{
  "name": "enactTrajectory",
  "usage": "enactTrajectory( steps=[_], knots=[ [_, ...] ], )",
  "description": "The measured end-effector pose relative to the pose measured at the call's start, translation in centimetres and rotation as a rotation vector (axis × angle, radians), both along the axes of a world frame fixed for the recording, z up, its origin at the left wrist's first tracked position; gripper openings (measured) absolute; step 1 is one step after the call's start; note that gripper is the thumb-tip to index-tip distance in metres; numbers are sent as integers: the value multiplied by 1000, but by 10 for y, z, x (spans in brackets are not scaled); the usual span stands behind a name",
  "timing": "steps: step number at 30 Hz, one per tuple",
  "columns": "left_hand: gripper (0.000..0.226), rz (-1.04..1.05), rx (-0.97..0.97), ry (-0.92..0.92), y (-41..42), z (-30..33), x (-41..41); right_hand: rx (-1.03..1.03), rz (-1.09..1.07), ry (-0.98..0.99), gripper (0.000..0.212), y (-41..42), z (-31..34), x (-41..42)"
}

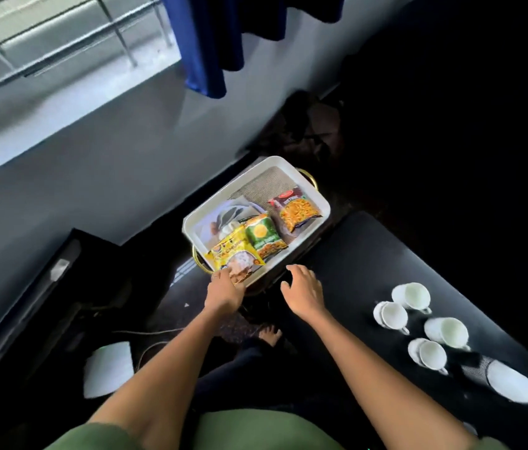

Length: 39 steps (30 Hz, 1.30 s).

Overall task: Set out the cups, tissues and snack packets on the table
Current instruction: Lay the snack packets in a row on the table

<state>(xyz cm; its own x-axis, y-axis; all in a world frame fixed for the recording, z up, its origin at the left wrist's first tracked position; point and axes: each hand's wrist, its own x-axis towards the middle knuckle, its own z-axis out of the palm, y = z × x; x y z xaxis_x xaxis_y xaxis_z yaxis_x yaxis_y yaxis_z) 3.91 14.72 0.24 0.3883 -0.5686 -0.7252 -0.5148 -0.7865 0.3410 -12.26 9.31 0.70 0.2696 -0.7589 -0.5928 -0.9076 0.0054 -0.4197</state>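
Note:
A white tray [223, 196] with gold handles holds a yellow snack packet [236, 254], a green packet [261, 237], a red-and-orange packet [296, 211] and a pale tissue pack [227, 216]. My left hand [225, 289] rests on the near end of the yellow packet, fingers closing on it. My right hand [303, 292] hovers open just right of the tray's near corner, holding nothing. On the dark table [369, 254] to the right stand several white cups [413, 295], some on saucers. A white plate [512, 383] lies on a striped mat at the table's near right.
A grey wall runs along the left under a window with railings. A blue curtain [207, 43] hangs above. A white paper [108, 368] and cables lie on the dark floor. A bare foot [270, 334] shows below the hands. The far right is in deep shadow.

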Motion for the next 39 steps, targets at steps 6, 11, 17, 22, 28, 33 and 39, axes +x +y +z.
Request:
enactTrajectory(
  steps=[6, 11, 17, 22, 28, 33, 39],
  knots=[
    [44, 420, -26, 202, -2, -14, 12, 224, -210, -121, 42, -23, -15, 47],
    [26, 529, -4, 323, -9, -16, 13, 334, -412, -146, 14, -34, -37, 68],
    [29, 680, 15, 412, -7, -26, 21, 352, -621, -183, 18, -40, -49, 86],
    [19, 752, -39, 484, -13, -14, 20, 396, -833, -312, 15, -44, -44, 90],
    [21, 837, -42, 550, -15, 1, 17, 433, -840, -498, 22, -43, -24, 90],
    [37, 1012, -6, 723, -6, 4, 12, 507, -791, -644, 23, -41, 3, 73],
    [58, 1036, -113, 1059, -15, 14, 6, 653, -822, -852, 22, -27, 22, 27]
  ],
)
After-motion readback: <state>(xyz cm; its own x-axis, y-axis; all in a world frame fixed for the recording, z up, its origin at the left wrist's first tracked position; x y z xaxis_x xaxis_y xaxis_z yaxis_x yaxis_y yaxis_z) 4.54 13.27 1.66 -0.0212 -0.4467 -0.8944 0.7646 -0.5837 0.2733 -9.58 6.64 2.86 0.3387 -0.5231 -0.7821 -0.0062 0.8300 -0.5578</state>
